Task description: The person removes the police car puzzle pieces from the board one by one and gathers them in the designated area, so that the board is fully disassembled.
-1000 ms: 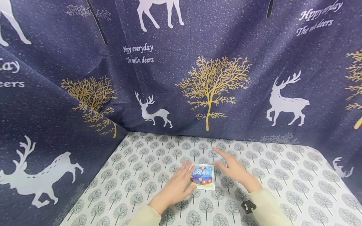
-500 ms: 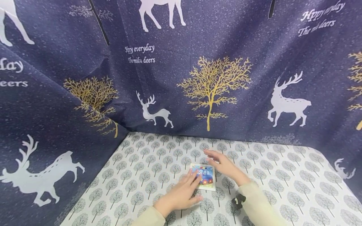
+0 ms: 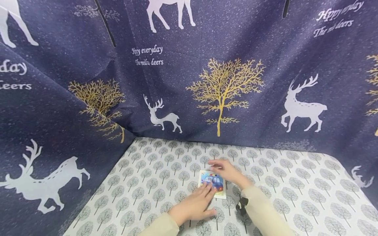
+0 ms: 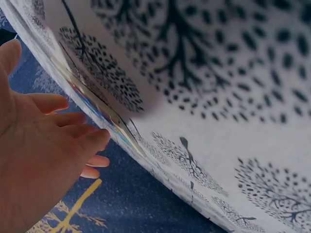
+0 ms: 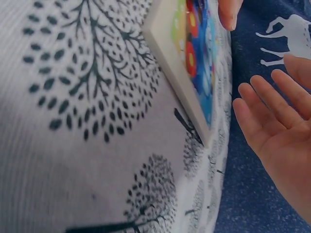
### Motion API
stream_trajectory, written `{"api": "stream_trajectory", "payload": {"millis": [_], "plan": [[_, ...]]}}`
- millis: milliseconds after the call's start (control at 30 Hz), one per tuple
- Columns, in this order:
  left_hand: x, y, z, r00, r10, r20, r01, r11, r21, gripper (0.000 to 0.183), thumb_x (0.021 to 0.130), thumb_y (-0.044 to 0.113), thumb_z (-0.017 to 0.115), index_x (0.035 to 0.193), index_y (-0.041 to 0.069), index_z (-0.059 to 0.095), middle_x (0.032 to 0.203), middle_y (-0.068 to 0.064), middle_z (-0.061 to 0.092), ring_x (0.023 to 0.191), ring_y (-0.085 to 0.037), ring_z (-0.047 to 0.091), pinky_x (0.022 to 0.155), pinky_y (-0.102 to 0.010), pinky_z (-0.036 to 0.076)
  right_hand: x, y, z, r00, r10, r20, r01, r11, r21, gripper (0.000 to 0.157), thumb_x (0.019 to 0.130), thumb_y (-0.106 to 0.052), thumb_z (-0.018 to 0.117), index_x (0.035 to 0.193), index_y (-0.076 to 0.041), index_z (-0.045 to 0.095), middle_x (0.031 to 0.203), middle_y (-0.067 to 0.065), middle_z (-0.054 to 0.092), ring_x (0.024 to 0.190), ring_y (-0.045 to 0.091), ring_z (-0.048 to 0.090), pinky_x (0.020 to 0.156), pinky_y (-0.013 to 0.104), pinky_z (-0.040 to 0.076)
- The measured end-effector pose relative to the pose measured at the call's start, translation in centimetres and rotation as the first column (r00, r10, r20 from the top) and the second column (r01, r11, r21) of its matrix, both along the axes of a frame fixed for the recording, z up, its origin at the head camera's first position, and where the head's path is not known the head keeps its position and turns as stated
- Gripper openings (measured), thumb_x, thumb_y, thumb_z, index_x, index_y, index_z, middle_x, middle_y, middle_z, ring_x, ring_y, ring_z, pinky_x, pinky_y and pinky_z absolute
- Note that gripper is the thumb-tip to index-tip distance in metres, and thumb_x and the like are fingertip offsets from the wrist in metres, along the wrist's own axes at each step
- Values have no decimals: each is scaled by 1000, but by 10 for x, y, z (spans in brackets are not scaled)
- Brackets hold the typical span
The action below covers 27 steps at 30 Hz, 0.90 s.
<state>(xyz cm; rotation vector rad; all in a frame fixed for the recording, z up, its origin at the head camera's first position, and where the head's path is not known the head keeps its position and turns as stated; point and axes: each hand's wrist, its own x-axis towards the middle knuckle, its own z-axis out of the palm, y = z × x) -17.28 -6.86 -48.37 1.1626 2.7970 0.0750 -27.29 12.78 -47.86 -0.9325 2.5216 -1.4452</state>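
Observation:
A small square board (image 3: 217, 180) with a cartoon blue car on it and a pale border lies flat on the tree-print cloth. My left hand (image 3: 195, 205) reaches over its near left part, fingers straight and overlapping the picture in the head view. The left wrist view shows that hand (image 4: 43, 141) palm on, fingers loosely extended toward the thin edge of the board (image 4: 99, 107). At the far right corner is my right hand (image 3: 227, 172), fingers slightly bent. In the right wrist view this hand (image 5: 282, 121) has a bare palm, apart from the board's pale thick side (image 5: 177, 87).
White cloth (image 3: 147, 196) printed with grey trees covers the table. Dark blue fabric (image 3: 183, 82) with deer and golden trees hangs behind and on the left. A small black piece (image 3: 242, 206) sits by the right sleeve (image 3: 262, 209).
My left hand has slid right, further over the near part of the board. My right hand has come left to the board's far edge. The board has stayed nearly in place.

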Motion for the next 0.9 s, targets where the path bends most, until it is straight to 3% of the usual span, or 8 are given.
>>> {"api": "stream_trajectory", "payload": {"millis": [367, 667, 900], "plan": [[-2, 5, -2, 999, 35, 35, -34, 999, -31, 80, 95, 62, 38, 152, 7, 26, 158, -15, 19, 144, -33, 19, 114, -43, 28, -8, -8, -11, 1000, 15, -11, -14, 995, 100, 31, 92, -8, 60, 121, 4, 62, 120, 20, 64, 105, 36, 63, 92, 50, 51], [0, 6, -2, 996, 40, 75, -37, 999, -29, 80, 95, 62, 38, 152, 8, 26, 158, -14, 19, 145, -32, 18, 115, -42, 27, -9, -14, -16, 1000, 4, 12, -6, 988, 153, 29, 88, -8, 66, 116, 1, 66, 107, 12, 66, 94, 23, 63, 87, 38, 53], [-1, 6, -3, 997, 38, 69, -36, 999, -30, 80, 95, 62, 38, 152, 7, 26, 158, -15, 20, 145, -33, 18, 116, -41, 25, -10, -18, -17, 999, -7, 41, 1, 988, 155, 28, 85, -5, 69, 113, -1, 68, 105, 9, 65, 94, 23, 62, 86, 39, 53]]}}
